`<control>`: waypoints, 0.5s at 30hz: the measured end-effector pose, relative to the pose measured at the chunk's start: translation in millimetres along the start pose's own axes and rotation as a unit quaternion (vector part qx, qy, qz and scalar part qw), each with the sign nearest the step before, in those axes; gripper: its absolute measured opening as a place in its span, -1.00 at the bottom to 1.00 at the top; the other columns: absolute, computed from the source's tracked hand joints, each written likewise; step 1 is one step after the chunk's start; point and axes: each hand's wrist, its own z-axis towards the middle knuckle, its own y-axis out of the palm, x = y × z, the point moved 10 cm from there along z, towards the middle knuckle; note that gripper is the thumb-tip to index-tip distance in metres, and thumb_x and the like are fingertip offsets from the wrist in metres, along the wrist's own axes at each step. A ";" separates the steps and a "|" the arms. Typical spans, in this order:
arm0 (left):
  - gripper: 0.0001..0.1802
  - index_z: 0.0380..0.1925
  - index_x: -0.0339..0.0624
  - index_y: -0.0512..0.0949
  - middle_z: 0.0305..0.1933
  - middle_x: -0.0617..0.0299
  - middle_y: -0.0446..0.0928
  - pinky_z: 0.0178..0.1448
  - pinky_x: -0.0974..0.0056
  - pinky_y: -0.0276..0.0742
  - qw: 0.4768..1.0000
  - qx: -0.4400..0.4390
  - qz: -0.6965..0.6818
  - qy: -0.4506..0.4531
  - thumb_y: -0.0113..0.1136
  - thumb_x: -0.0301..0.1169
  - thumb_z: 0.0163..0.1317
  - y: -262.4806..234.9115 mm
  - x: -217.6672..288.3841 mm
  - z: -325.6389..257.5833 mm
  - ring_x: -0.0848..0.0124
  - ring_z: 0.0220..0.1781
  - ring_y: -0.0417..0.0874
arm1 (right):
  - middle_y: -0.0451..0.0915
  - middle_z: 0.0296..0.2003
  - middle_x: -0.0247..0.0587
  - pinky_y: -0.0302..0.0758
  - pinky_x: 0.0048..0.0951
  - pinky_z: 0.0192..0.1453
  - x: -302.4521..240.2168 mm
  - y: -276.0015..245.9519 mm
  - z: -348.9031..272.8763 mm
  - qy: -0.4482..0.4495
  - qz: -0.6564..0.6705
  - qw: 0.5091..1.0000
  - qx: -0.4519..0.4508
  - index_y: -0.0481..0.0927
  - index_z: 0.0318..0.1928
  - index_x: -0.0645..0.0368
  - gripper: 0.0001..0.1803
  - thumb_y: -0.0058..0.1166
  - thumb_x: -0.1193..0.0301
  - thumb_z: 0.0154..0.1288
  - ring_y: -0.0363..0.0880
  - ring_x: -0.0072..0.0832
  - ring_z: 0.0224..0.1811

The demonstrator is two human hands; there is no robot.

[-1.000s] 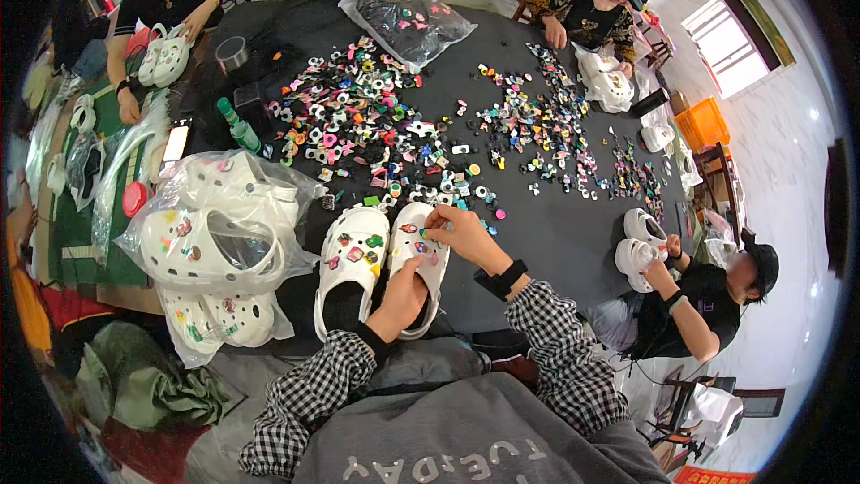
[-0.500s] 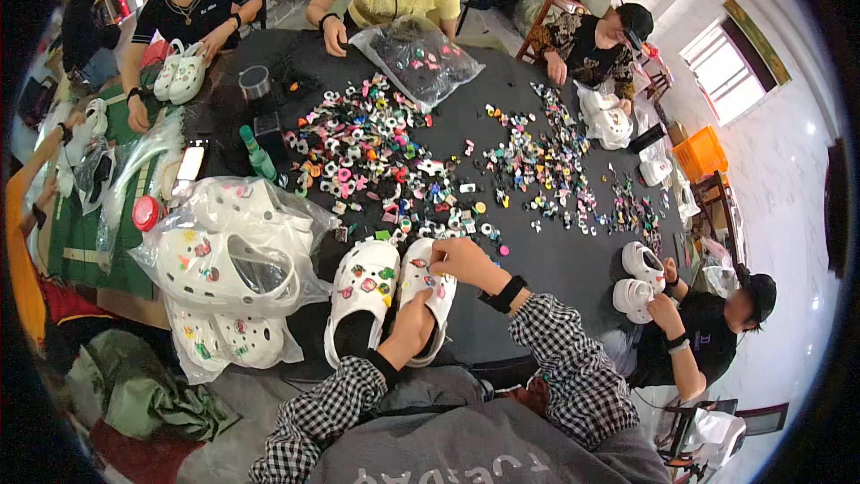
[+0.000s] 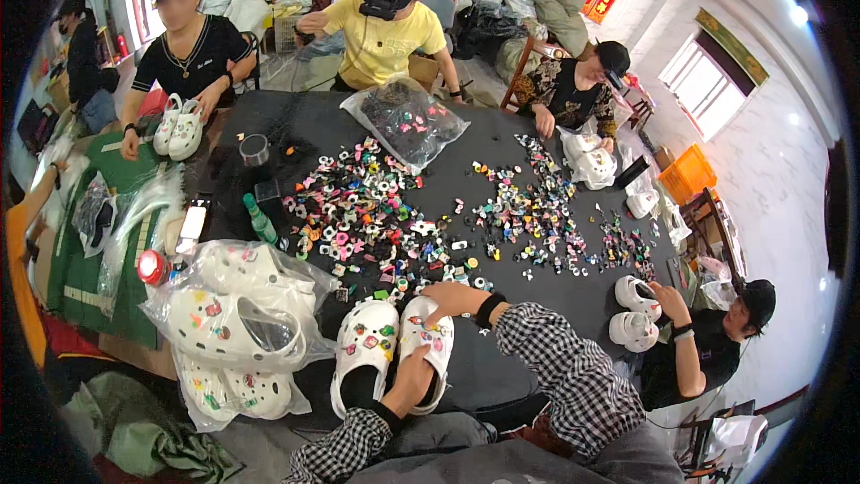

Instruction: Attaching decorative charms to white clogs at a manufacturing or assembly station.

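Head view: My left hand (image 3: 409, 384) is wrapped around the back end of a white foam clog with small bright charms (image 3: 430, 341) and holds it flat on the black table top (image 3: 537, 296). My right hand (image 3: 455, 298) comes in from the far side of that grip. Its fingertips (image 3: 433, 319) press down close together on the toe of the clog. I cannot tell if a charm is pinched under them, because it is too small to see.

Just to the left of the grip, touching side by side, lies a second white foam clog (image 3: 363, 354), also with charms on it. Further left is a clear plastic bag full of white clogs (image 3: 228, 323). Just past my right hand starts the wide spread of loose little colourful charms (image 3: 376, 215).

A moment ago I was looking more down at my lap. Now my head has tipped up, so I see the other people around the table and a clear plastic bag of charms (image 3: 408, 121) on the far side. But both hands have stayed on the same clog, in the same places. I think that means this clog is not finished yet.
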 end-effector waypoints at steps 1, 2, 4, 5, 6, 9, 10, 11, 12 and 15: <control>-0.65 0.05 -0.36 0.36 0.02 -0.10 0.46 0.14 0.16 0.34 0.985 0.013 0.133 0.109 -0.15 -0.43 0.31 -38.9 3.2 12.9 0.10 0.06 0.47 | 0.48 0.02 0.07 0.37 -0.13 0.15 -14.1 -0.4 7.6 0.000 -0.006 1.000 -0.017 0.40 0.13 0.24 -0.07 0.31 -0.10 -0.22 0.42 -0.03 0.11; -0.68 0.01 -0.29 0.40 -0.13 -0.25 0.51 -0.06 0.04 0.44 0.942 0.030 0.263 0.205 -0.07 -0.49 0.25 -64.3 8.2 14.4 -0.09 -0.08 0.53 | 0.49 0.00 0.09 0.37 -0.11 0.15 -23.8 3.5 12.3 0.003 -0.007 0.999 -0.037 0.40 0.13 0.23 -0.08 0.31 -0.09 -0.21 0.43 -0.02 0.10; -0.70 -0.03 -0.24 0.42 -0.18 -0.29 0.49 -0.08 -0.02 0.43 0.868 0.055 0.423 0.256 -0.08 -0.50 0.22 -57.9 13.1 12.2 -0.15 -0.11 0.50 | 0.50 -0.04 0.12 0.44 -0.11 0.05 -5.3 7.8 16.1 -0.007 -0.063 0.998 0.015 0.39 0.12 0.18 -0.14 0.32 -0.05 -0.17 0.47 -0.01 0.04; -0.73 -0.07 -0.27 0.43 -0.21 -0.15 0.54 -0.09 0.06 0.46 0.859 0.051 0.456 0.228 -0.03 -0.48 0.22 -35.9 19.3 11.1 0.00 -0.14 0.56 | 0.51 -0.05 0.08 0.47 -0.10 0.00 13.4 4.9 9.8 -0.029 -0.089 0.992 0.084 0.39 0.11 0.18 -0.15 0.32 -0.05 -0.17 0.49 0.00 0.01; -0.76 -0.13 -0.30 0.45 -0.22 0.08 0.55 -0.11 0.23 0.48 0.946 0.004 0.249 0.207 0.02 -0.45 0.22 24.8 38.0 -24.4 0.27 -0.16 0.57 | 0.50 -0.04 0.05 0.47 -0.06 -0.02 28.8 5.0 3.2 -0.003 -0.085 0.994 0.067 0.37 0.10 0.20 -0.13 0.33 -0.05 -0.17 0.50 0.01 -0.01; -0.83 -0.22 -0.31 0.46 -0.21 0.21 0.53 0.04 0.32 0.46 0.996 0.038 -0.073 0.024 0.01 -0.45 0.25 11.6 27.2 -17.6 0.39 -0.12 0.55 | 0.48 -0.09 0.07 0.48 -0.07 -0.07 -6.5 -10.4 11.7 0.017 -0.104 0.992 0.075 0.35 0.06 0.26 -0.11 0.35 -0.05 -0.21 0.51 0.01 -0.06; -0.79 -0.14 -0.33 0.44 -0.13 0.18 0.53 0.10 0.29 0.45 0.996 0.066 -0.055 0.034 -0.01 -0.45 0.27 20.7 36.8 -23.8 0.36 -0.06 0.54 | 0.47 -0.08 0.08 0.48 -0.07 -0.08 -9.4 -13.7 7.7 0.047 -0.084 0.994 0.042 0.34 0.08 0.27 -0.11 0.35 -0.03 -0.21 0.51 0.01 -0.07; -0.75 -0.09 -0.35 0.42 -0.07 0.16 0.51 0.13 0.27 0.43 0.995 0.065 -0.068 0.032 -0.02 -0.45 0.28 25.2 38.7 -25.2 0.34 -0.01 0.53 | 0.46 -0.09 0.08 0.48 -0.08 -0.07 -12.1 -13.3 6.2 0.059 -0.069 0.995 0.039 0.34 0.08 0.26 -0.12 0.35 0.00 -0.21 0.51 0.02 -0.07; -0.71 -0.03 -0.37 0.39 -0.02 0.13 0.50 0.16 0.26 0.42 0.995 0.060 -0.079 0.030 -0.04 -0.45 0.29 28.7 36.5 -23.6 0.32 0.04 0.52 | 0.46 -0.10 0.08 0.48 -0.09 -0.06 -7.1 -12.4 3.0 0.074 -0.056 0.995 0.039 0.34 0.09 0.25 -0.13 0.34 0.02 -0.20 0.50 0.02 -0.07; -0.65 -0.01 -0.37 0.39 0.01 0.16 0.48 0.09 0.34 0.43 0.995 0.046 -0.082 0.020 0.07 -0.41 0.24 32.9 34.5 -24.6 0.39 0.04 0.51 | 0.45 -0.12 0.09 0.46 -0.15 0.01 -5.3 -10.9 1.0 0.052 -0.010 0.997 0.051 0.37 0.09 0.25 -0.16 0.33 0.04 -0.19 0.47 0.00 -0.03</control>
